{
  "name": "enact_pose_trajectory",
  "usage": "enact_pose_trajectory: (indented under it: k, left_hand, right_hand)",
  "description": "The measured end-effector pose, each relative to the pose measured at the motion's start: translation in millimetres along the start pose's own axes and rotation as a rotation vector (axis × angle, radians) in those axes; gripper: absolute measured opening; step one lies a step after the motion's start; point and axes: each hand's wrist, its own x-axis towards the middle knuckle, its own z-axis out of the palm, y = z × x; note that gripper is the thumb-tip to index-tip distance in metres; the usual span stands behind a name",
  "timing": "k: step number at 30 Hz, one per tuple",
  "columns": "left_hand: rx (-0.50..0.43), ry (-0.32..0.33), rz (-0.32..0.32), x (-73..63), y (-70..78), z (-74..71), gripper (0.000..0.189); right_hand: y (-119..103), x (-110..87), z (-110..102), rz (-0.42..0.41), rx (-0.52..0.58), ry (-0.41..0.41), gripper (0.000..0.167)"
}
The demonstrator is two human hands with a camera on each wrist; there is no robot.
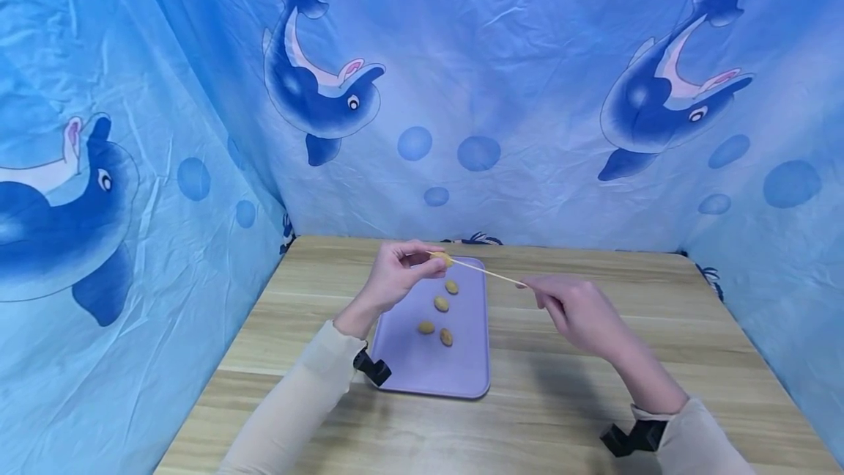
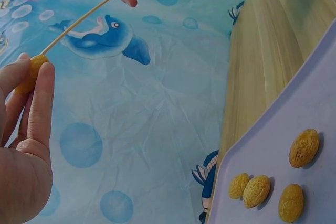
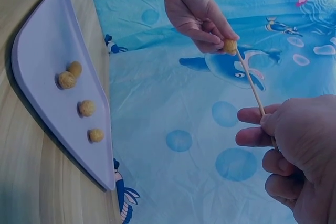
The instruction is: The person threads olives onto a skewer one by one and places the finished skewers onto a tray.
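Left hand [image 1: 390, 277] pinches a yellow oval piece [image 3: 229, 46] over the far edge of the tray [image 1: 431, 371]; right hand [image 1: 582, 314] grips the stick [image 1: 488, 272] meeting it. Skewering seems underway; further pushing likely needs steady alignment.

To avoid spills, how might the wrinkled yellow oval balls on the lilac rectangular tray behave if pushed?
The balls would probably roll unevenly, being oval. Their wrinkles suggest decent grip. The rimmed tray might contain them.

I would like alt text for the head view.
A person's left hand pinches a yellow oval piece at one end of a thin stick; the right hand grips it farther along. Below, four similar pieces lie on a purple tray on a wood-grain table.
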Motion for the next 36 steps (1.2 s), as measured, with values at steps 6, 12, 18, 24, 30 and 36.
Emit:
enact_pose_trajectory:
  k: [6, 12, 18, 24, 30, 36]
  left_hand:
    - [-0.024, 0.007, -0.006, -0.2, 0.3, 0.8, 0.026]
    - [-0.021, 0.017, -0.018, 0.2, 0.9, 2.9, 0.028]
    - [-0.03, 0.021, -0.024, 0.8, 0.4, 4.6, 0.024]
    - [-0.055, 0.014, -0.033, 0.8, -0.9, 5.4, 0.027]
    - [-0.068, 0.016, -0.031, 0.3, -1.9, 6.4, 0.028]
    - [-0.074, 0.02, -0.021, 1.8, -1.1, 6.8, 0.028]
  right_hand:
    - [-1.9, 2.3, 0.7, 0.007, 0.018, -0.008, 0.034]
    - [-4.2, 4.6, 1.0, 0.009, 0.031, -0.002, 0.035]
    - [-6.1, 6.5, 1.7, -0.009, 0.034, 0.017, 0.04]
    - [-9.0, 7.6, 2.5, -0.007, 0.039, 0.014, 0.039]
    - [-11.6, 8.8, 4.6, 0.003, 0.044, 0.013, 0.037]
    - [-13.4, 12.5, 4.3, 0.037, 0.069, -0.007, 0.028]
